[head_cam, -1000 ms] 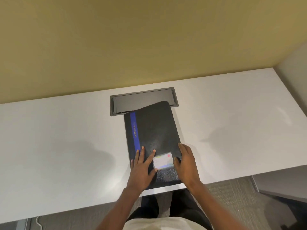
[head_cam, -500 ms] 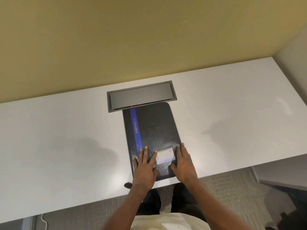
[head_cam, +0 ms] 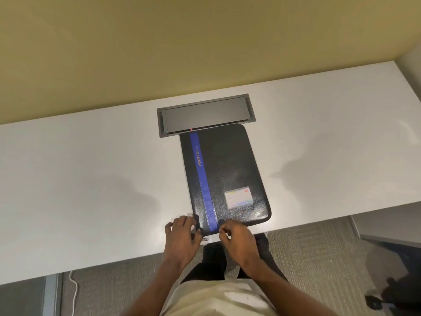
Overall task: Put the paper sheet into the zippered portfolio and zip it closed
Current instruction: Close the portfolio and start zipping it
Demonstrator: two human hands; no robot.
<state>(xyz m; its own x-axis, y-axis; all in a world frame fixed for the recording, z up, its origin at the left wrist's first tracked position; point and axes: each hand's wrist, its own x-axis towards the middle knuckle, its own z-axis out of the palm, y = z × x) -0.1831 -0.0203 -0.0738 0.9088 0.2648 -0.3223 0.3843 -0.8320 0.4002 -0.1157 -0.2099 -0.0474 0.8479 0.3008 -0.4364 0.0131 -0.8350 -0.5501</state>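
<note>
A black zippered portfolio (head_cam: 227, 169) with a blue stripe and a label card lies closed on the white desk (head_cam: 91, 190). Its near edge is at the desk's front. My left hand (head_cam: 182, 240) curls around the near left corner. My right hand (head_cam: 239, 242) pinches the near edge just right of the stripe. A small metal zipper pull (head_cam: 204, 239) shows between the two hands. No paper sheet is visible.
A grey cable box lid (head_cam: 205, 115) is set into the desk at the portfolio's far end, which touches its rim. A yellow wall stands behind. Grey carpet, a white cable (head_cam: 74, 286) and my legs are below the desk's front edge.
Both hands have slid back from lying flat on the cover near the label to the portfolio's near edge, and their fingers have curled onto it.
</note>
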